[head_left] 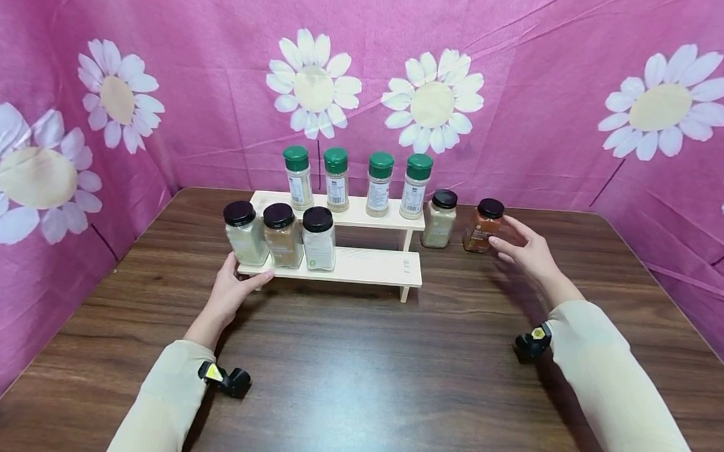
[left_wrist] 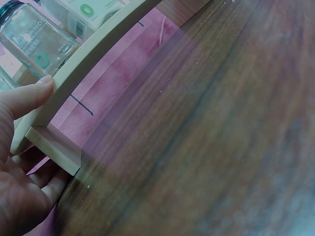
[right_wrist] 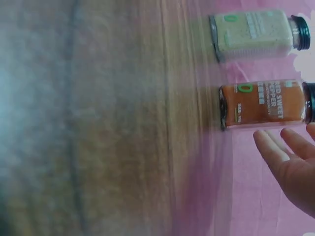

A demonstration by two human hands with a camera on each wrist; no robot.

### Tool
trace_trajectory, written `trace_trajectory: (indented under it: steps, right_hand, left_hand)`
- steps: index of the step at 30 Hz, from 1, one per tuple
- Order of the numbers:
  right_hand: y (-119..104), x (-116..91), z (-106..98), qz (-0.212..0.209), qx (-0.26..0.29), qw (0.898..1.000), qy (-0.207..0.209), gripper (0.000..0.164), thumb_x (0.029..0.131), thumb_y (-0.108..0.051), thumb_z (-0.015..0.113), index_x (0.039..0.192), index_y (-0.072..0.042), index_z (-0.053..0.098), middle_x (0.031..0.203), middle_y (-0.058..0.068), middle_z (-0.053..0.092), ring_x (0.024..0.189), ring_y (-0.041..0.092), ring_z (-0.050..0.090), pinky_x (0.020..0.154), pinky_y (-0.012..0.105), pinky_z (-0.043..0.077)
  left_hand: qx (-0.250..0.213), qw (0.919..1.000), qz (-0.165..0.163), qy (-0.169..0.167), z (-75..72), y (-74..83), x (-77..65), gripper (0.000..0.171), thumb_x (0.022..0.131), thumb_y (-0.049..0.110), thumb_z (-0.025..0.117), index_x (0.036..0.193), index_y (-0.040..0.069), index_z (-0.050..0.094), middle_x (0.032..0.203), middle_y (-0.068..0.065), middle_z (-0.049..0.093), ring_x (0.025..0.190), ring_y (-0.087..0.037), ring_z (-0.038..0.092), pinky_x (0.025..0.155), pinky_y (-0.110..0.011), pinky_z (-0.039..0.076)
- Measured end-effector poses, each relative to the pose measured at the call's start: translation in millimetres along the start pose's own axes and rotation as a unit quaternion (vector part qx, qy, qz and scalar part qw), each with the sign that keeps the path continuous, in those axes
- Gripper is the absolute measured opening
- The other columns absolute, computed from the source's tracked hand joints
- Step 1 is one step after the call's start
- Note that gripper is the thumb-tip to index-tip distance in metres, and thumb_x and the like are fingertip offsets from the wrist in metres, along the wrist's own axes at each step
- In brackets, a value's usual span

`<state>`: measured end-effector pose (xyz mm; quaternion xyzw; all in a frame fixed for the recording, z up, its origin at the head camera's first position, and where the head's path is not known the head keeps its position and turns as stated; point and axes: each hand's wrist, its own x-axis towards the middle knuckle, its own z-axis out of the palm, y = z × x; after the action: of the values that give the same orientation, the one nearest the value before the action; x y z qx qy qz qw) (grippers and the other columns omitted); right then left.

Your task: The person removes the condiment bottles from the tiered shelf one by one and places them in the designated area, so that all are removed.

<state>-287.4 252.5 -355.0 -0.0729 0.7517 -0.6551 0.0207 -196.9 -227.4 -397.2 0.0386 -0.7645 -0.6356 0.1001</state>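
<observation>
At the left end of a two-tier wooden spice rack (head_left: 372, 267), my left hand (head_left: 230, 294) grips the lower shelf. In the left wrist view its thumb lies against the shelf edge (left_wrist: 93, 49) and the other fingers go underneath, partly hidden. Beside the red pepper jar (head_left: 481, 228), to the right of the rack, is my right hand (head_left: 530, 253), its fingers spread. The right wrist view shows these fingertips (right_wrist: 261, 137) close to the jar's side; whether they touch it I cannot tell. A pale green spice jar (head_left: 440, 220) stands between that jar and the rack.
Three black-lidded jars (head_left: 283, 238) crowd the left half of the lower shelf. Several green-capped shakers (head_left: 379, 185) stand along the upper shelf. Brown wood-grain table (head_left: 353, 377) lies in front, and a pink flowered cloth (head_left: 374, 19) hangs behind and at both sides.
</observation>
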Motion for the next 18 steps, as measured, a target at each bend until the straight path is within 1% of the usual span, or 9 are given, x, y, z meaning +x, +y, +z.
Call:
trace_trajectory:
  steps: [7, 9, 11, 15, 18]
  right_hand:
    - [-2, -11, 3, -0.011, -0.018, 1.000, 0.010, 0.068, 0.081, -0.013, 0.060, 0.135, -0.001, 0.021, 0.130, 0.030, 0.024, 0.083, -0.003, 0.051, 0.075, 0.024, 0.043]
    - [-3, -14, 5, -0.019, -0.026, 0.999, 0.011, 0.067, 0.082, -0.013, 0.060, 0.135, -0.001, 0.021, 0.129, 0.031, 0.026, 0.083, -0.004, 0.051, 0.074, 0.022, 0.043]
    - [-4, -17, 7, -0.027, -0.022, 0.999, 0.008, 0.065, 0.082, -0.012, 0.059, 0.134, 0.000, 0.023, 0.128, 0.032, 0.027, 0.083, -0.002, 0.052, 0.072, 0.021, 0.044]
    - [-5, -23, 13, -0.042, -0.027, 0.999, 0.005, 0.062, 0.082, -0.014, 0.059, 0.133, 0.001, 0.026, 0.125, 0.032, 0.031, 0.084, 0.000, 0.053, 0.070, 0.020, 0.045]
    - [-6, -27, 18, -0.047, -0.018, 0.999, 0.004, 0.060, 0.082, -0.013, 0.059, 0.131, 0.003, 0.028, 0.122, 0.028, 0.038, 0.084, 0.001, 0.054, 0.069, 0.021, 0.045]
  left_hand:
    - [-0.004, 1.0000, 0.001, 0.001, 0.5, -0.1, -0.3, 0.062, 0.074, 0.008, 0.068, 0.124, 0.001, 0.031, 0.112, -0.013, 0.044, 0.085, -0.011, 0.045, 0.064, -0.018, 0.039]
    - [-0.004, 1.0000, 0.001, 0.001, 0.7, 0.0, -0.4, 0.062, 0.074, 0.008, 0.068, 0.124, 0.001, 0.031, 0.112, -0.013, 0.044, 0.085, -0.010, 0.045, 0.064, -0.018, 0.040]
    - [-0.004, 1.0000, 0.001, 0.002, 0.8, 0.1, -0.5, 0.062, 0.074, 0.008, 0.068, 0.124, 0.001, 0.032, 0.112, -0.013, 0.044, 0.084, -0.010, 0.045, 0.064, -0.018, 0.040]
    - [-0.003, 1.0000, -0.001, 0.002, 0.9, 1.0, -1.0, 0.062, 0.074, 0.008, 0.067, 0.124, 0.001, 0.032, 0.112, -0.012, 0.044, 0.086, -0.011, 0.045, 0.065, -0.018, 0.039]
    - [-0.002, 1.0000, -0.003, 0.000, 0.9, 1.7, -1.3, 0.062, 0.074, 0.009, 0.067, 0.124, 0.002, 0.031, 0.114, -0.012, 0.043, 0.089, -0.012, 0.044, 0.067, -0.018, 0.038]
